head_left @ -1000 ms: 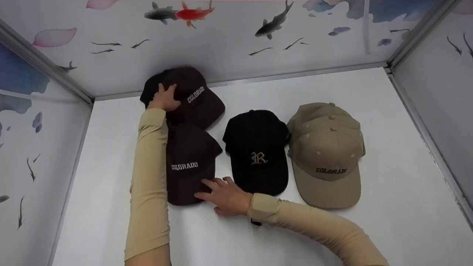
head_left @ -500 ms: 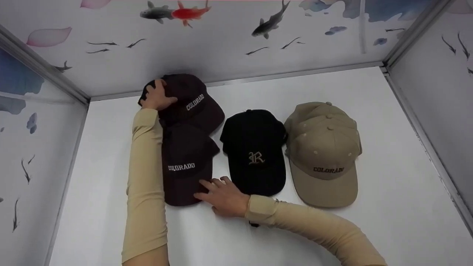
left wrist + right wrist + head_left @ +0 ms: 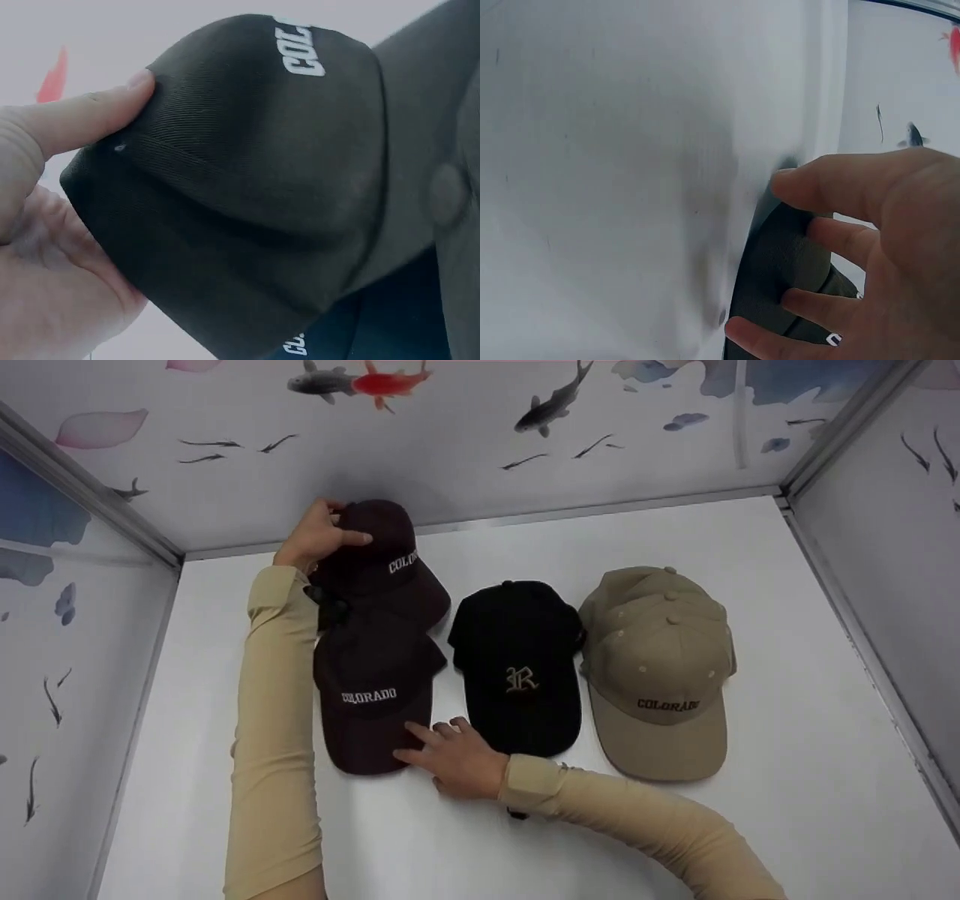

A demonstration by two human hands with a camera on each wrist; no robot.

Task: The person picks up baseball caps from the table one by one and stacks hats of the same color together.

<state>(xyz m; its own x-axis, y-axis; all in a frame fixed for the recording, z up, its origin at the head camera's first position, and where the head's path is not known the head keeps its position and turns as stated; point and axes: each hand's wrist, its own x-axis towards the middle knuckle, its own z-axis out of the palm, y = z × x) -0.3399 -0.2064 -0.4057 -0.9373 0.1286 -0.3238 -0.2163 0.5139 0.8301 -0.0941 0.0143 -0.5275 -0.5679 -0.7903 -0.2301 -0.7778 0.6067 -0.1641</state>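
At the back left, my left hand point(image 3: 311, 536) grips a dark maroon baseball cap point(image 3: 382, 521) with white COLORADO lettering. Its thumb presses on the crown while the other fingers go behind the fabric; the left wrist view shows the thumb point(image 3: 124, 101) on the cloth. A second dark COLORADO cap point(image 3: 367, 660) lies just in front, the first cap's brim overlapping its top. My right hand point(image 3: 465, 761) rests thumb and fingertips on the right edge of that front cap's brim point(image 3: 769, 262), fingers spread and slightly bent.
To the right lies a black cap point(image 3: 517, 622) with a gold R emblem. Beside it are several nested tan caps point(image 3: 660, 660), the top one lettered COLORADO. Fish-printed panels point(image 3: 465, 472) enclose the white table point(image 3: 810, 697) at the back and sides.
My left hand goes from spread fingers on the rear cap to gripping its crown, and that cap turns and lifts. The left forearm shifts left, baring more of the front cap. The right hand stays.
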